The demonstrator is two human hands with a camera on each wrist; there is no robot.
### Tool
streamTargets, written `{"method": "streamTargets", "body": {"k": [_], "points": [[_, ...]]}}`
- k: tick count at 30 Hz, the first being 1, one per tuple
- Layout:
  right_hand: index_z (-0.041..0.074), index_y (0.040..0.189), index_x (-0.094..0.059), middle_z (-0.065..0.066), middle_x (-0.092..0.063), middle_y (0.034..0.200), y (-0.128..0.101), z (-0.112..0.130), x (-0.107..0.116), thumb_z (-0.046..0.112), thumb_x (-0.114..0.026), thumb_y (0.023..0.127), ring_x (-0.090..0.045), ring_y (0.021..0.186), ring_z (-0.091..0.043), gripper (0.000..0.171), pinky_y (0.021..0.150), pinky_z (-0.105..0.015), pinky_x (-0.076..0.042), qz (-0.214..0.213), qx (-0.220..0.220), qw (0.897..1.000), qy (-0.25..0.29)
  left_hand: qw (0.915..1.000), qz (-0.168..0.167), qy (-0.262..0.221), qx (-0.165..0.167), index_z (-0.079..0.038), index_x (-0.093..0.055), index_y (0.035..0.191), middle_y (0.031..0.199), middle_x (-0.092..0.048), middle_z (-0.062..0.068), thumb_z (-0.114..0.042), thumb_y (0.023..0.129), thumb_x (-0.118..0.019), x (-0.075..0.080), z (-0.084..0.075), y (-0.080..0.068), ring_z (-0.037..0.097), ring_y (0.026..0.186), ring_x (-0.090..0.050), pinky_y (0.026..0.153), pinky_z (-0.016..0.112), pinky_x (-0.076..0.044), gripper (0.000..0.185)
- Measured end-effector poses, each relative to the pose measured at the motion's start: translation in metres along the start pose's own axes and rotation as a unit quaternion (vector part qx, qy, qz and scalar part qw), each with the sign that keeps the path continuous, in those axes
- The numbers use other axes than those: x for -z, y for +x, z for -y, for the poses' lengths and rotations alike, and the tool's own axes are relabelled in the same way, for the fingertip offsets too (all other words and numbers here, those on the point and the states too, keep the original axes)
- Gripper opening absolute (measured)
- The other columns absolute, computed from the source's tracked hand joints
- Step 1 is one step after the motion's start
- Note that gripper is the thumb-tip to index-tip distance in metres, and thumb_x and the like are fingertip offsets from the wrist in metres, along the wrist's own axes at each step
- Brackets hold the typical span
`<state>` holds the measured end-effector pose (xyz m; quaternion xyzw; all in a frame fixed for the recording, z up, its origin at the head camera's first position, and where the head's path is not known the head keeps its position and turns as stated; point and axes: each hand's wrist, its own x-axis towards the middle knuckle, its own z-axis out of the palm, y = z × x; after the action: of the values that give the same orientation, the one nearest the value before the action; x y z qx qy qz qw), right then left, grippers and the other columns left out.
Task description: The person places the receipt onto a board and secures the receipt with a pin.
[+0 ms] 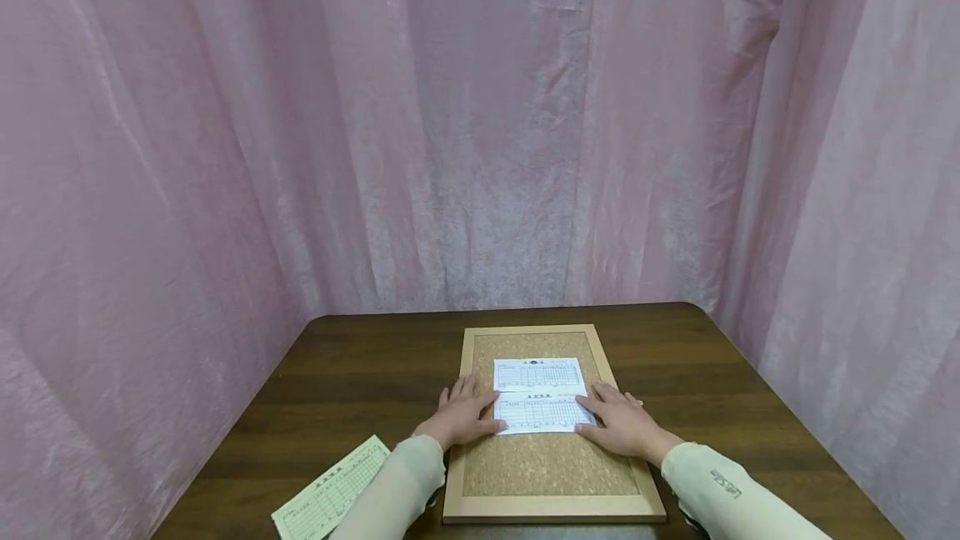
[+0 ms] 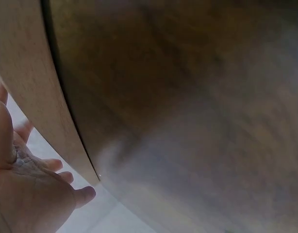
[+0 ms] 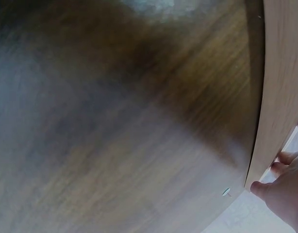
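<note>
A cork board (image 1: 551,465) with a pale wooden frame lies flat on the table. Two white printed forms (image 1: 542,413) lie on the cork, one above the other, their edges meeting. My left hand (image 1: 459,419) rests over the frame's left side with fingers spread, thumb and index fingertip at the forms' left edge. On the opposite side, my right hand (image 1: 621,422) lies with its thumb and index fingertip on the right edge of the lower form. The left wrist view shows the frame's side (image 2: 32,73) beside the fingers.
A light green printed form (image 1: 330,494) lies askew on the dark wooden table (image 1: 367,365), partly covered by the left sleeve. Close to the frame, a small pale round piece (image 3: 226,192) sits on the tabletop. Pink curtains (image 1: 495,123) hang behind and at both sides.
</note>
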<state>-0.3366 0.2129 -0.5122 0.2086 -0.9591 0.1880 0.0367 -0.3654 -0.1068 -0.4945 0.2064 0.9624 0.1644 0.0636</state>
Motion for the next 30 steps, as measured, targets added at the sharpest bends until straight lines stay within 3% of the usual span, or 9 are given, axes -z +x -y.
{"method": "streamTargets", "body": {"k": [12,30], "points": [[0.008,0.139,-0.059,-0.027,-0.037,0.151,-0.0028,0.0021,0.0011,0.051,-0.063,0.094,-0.031,0.141,-0.045,0.063,0.106,-0.071,-0.022,0.0,0.001,1.0,-0.005,1.0,-0.001,-0.007,-0.005,-0.018,-0.048,0.149,0.16,-0.017,0.025,-0.055,0.092,-0.063,-0.0008,-0.0004,-0.0002,0.044,0.147,-0.012,0.112,0.067,-0.012,0.07],[0.007,0.138,-0.059,-0.027,-0.037,0.151,-0.0057,0.001,0.0025,0.052,-0.062,0.094,-0.032,0.14,-0.044,0.064,0.107,-0.069,-0.023,-0.001,0.0,1.0,-0.009,0.9974,0.018,-0.069,-0.009,-0.018,-0.043,0.152,0.161,-0.013,0.025,-0.054,0.089,-0.069,0.0012,0.006,-0.0031,0.043,0.149,-0.007,0.112,0.065,-0.017,0.078]]}}
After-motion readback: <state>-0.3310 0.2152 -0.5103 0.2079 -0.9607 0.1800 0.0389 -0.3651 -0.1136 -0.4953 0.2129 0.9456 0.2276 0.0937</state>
